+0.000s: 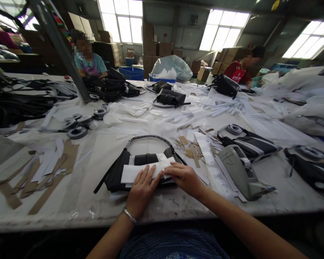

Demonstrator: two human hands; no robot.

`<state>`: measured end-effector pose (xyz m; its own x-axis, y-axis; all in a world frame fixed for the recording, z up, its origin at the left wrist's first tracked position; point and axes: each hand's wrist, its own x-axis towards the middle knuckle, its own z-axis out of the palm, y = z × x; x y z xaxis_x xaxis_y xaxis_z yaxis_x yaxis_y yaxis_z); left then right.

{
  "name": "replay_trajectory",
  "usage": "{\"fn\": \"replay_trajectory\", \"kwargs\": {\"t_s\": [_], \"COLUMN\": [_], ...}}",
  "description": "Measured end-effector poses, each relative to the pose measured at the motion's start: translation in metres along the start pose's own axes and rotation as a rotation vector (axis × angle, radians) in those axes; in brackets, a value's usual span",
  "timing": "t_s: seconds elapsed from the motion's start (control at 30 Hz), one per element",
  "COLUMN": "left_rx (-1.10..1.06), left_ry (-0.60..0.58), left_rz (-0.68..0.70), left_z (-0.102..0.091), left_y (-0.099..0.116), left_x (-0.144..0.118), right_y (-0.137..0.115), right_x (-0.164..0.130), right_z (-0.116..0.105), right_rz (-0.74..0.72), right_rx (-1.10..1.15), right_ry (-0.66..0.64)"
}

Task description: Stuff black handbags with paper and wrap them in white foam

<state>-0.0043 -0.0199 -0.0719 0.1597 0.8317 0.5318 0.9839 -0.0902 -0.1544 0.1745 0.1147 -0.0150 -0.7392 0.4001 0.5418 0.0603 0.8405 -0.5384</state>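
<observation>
A black handbag [115,176] lies flat on the table in front of me, its wrapped handle [148,137] arched away from me. White foam sheet [129,173] covers part of the bag's front. My left hand [143,187] rests flat on that sheet with its fingers stretched out. At the sheet's right end, my right hand [185,176] has its fingers bent and pressed together on the white material; their tips meet the foam, and what they pinch is too small to make out. A grey tape dispenser [239,171] stands to the right of my right hand.
Brown and white card strips [47,169] lie at the left. Black rolled straps [77,132] sit behind them. Another wrapped bag [255,144] lies at the right. Two people work across the table, one in a teal top [89,66], one in a red top [237,72]. A metal post [62,50] rises at the left.
</observation>
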Motion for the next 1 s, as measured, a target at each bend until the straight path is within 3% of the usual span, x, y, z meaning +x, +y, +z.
{"fn": "replay_trajectory", "kwargs": {"t_s": [0.17,0.33,0.53,0.67,0.77,0.83,0.9,1.0], "left_rx": [-0.048,-0.099,-0.047,-0.019,-0.004,0.005,0.013,0.008], "left_ry": [-0.031,-0.132,-0.133,-0.138,-0.139,-0.145,-0.149,-0.145], "left_rz": [-0.052,-0.192,-0.135,-0.105,-0.099,-0.097,-0.101,-0.12], "left_z": [0.0,-0.006,-0.008,-0.007,-0.008,-0.008,-0.007,-0.005], "left_y": [0.005,0.02,0.026,0.023,0.023,0.023,0.024,0.025], "left_x": [0.002,0.011,0.007,0.004,0.004,0.005,0.005,0.005], "right_y": [0.006,0.015,-0.001,-0.01,0.008,0.028,0.045,0.055], "right_x": [-0.036,-0.046,-0.056,-0.033,0.011,0.042,0.064,0.074], "right_z": [0.023,0.031,0.018,-0.006,-0.008,0.001,0.013,0.027], "right_rz": [-0.243,-0.268,-0.312,-0.312,-0.079,0.036,0.061,0.077], "right_rx": [-0.193,-0.228,-0.184,0.029,-0.029,-0.157,-0.278,-0.457], "right_ry": [0.153,0.187,0.114,-0.01,-0.009,-0.155,-0.409,-0.658]}}
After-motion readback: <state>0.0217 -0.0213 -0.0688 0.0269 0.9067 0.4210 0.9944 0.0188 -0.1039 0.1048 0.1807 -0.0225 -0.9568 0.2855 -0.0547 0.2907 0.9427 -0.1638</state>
